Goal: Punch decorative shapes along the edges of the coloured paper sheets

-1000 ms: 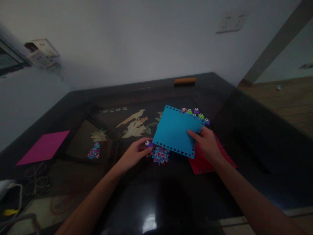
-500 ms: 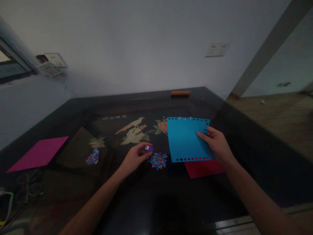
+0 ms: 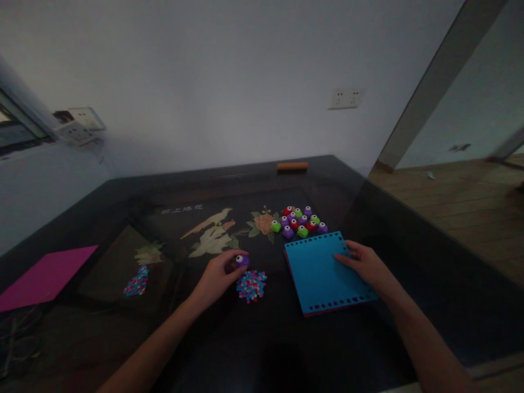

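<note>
My left hand [image 3: 223,274] is closed around a small purple craft punch [image 3: 242,260] with a white, eye-like button on top. Just below it on the dark table lies a heap of blue, pink and white paper cutouts [image 3: 251,286]. At the right, my right hand [image 3: 364,265] grips the edge of a blue sheet of paper [image 3: 321,273], thumb on top. Small punched holes run along several of the sheet's edges. The blue sheet rests over a red sheet [image 3: 317,312], of which only a thin rim shows.
Several green, purple and red craft punches [image 3: 302,222] cluster behind the blue sheet. A pink sheet [image 3: 47,275] lies far left. More cutouts [image 3: 136,281] are seen at the left. An orange-brown stick [image 3: 292,166] lies near the wall, below a socket [image 3: 346,98].
The blue sheet has come down onto the red sheet, covering most of it, still in my right hand. The cluster of punches behind it now shows. My left hand keeps the purple punch.
</note>
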{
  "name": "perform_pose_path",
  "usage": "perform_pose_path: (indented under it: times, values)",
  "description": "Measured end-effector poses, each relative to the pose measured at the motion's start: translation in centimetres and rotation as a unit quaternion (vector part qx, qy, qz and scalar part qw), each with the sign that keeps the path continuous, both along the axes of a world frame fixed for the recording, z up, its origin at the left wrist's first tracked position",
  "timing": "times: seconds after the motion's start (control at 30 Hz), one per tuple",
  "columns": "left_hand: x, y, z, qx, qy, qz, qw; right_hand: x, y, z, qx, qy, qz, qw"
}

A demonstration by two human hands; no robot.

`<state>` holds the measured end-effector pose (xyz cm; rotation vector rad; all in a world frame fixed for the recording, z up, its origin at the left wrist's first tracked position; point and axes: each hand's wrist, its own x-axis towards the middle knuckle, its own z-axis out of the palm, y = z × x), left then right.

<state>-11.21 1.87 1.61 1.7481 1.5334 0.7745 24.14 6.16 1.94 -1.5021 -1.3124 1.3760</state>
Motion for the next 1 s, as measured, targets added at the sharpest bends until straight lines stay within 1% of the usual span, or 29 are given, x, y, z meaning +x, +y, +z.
perform_pose_path:
  times: [0.1,0.2,0.27,0.4,0.47,0.53,0.63,0.73,0.87,1.0]
  values:
    - [1.5,1.8,0.5,0.035,0.044,-0.020,0.998,0.4,0.2,-0.6,0.029,-0.024,0.018,0.999]
    - [3.3,5.0,0.7,0.070,0.072,-0.012,0.995,0.5,0.3,-0.9,0.054,-0.036,0.034,0.997]
    - [4.3,7.8,0.4,0.082,0.080,-0.003,0.993,0.5,0.3,-0.9,0.072,-0.043,0.038,0.996]
    - [5.7,13.4,-0.6,0.073,0.101,0.014,0.992,0.3,0.3,-0.8,0.106,-0.084,0.040,0.990]
    - [6.3,15.6,-1.1,0.063,0.113,0.009,0.992,0.2,0.3,-0.8,0.117,-0.104,0.048,0.986]
    - [6.8,17.2,-1.4,0.050,0.128,0.000,0.990,0.2,0.3,-0.9,0.123,-0.113,0.051,0.985]
    - [7.4,18.5,-1.6,0.027,0.153,-0.013,0.988,0.1,0.2,-0.9,0.130,-0.122,0.047,0.983]
    - [8.0,19.1,-1.6,0.009,0.168,-0.025,0.985,0.0,0.2,-0.9,0.138,-0.140,0.043,0.980]
    - [8.6,19.2,-1.4,0.002,0.177,-0.037,0.984,0.2,0.3,-1.2,0.144,-0.150,0.031,0.978]
    - [9.1,18.9,-1.3,0.016,0.181,-0.041,0.982,0.2,0.4,-1.5,0.142,-0.134,0.018,0.981]
